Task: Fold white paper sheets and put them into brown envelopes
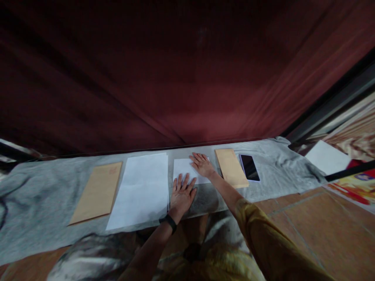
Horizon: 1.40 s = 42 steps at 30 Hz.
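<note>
A small folded white paper lies on a grey cloth spread on the floor. My left hand rests flat with fingers spread on the paper's near edge. My right hand presses flat on its far right part, fingers stretched out. A larger white sheet lies just left of my left hand. A brown envelope lies just right of my right hand.
Another brown envelope lies at the left of the cloth. A dark phone sits right of the nearer envelope. A dark red curtain hangs behind. White paper and a colourful print lie at the right on the tiled floor.
</note>
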Motion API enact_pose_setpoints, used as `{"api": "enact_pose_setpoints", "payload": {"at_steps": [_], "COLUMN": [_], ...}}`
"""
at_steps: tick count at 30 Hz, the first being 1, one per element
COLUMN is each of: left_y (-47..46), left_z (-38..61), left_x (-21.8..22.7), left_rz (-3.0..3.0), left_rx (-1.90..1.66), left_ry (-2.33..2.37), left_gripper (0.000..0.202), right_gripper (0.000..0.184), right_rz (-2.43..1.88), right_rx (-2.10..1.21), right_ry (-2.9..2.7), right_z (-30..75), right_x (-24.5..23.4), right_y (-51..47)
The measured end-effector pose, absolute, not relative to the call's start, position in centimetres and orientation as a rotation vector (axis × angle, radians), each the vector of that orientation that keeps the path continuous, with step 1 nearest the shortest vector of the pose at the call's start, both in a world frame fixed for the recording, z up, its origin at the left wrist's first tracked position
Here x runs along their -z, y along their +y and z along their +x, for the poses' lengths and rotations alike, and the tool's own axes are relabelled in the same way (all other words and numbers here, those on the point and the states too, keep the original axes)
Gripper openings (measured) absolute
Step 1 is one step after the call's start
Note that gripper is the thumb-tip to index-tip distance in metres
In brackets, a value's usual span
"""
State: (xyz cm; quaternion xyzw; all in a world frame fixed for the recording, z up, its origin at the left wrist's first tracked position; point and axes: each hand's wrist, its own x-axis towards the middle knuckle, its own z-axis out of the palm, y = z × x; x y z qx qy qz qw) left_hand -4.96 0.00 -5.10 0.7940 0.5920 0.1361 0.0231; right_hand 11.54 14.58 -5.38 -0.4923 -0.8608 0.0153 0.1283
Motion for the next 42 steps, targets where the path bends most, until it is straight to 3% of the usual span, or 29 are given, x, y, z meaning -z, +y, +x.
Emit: {"api": "enact_pose_setpoints", "payload": {"at_steps": [9,26,42], "left_y": [-0.1,-0.2,0.8], "left_z": [-4.9,-4.7,-3.7], "left_x": [5.1,5.3,4.8], "left_rz": [2.458,2.496,2.401], "left_rx": [-0.409,-0.44,-0.458], "left_ry": [1.848,1.856,1.979], "left_gripper": [0.051,0.052,0.058], "right_gripper": [0.05,0.048,0.05], "right_rz": [-1.558,-1.551,-1.618], "right_rx": [0.04,-0.175,-0.156], "right_ry": [-2.454,-2.439,-2.368], "right_z": [12.8,11.9,11.6], "right_x": [5.6,5.3,5.6], "right_y": [14.6,7.1,6.7]}}
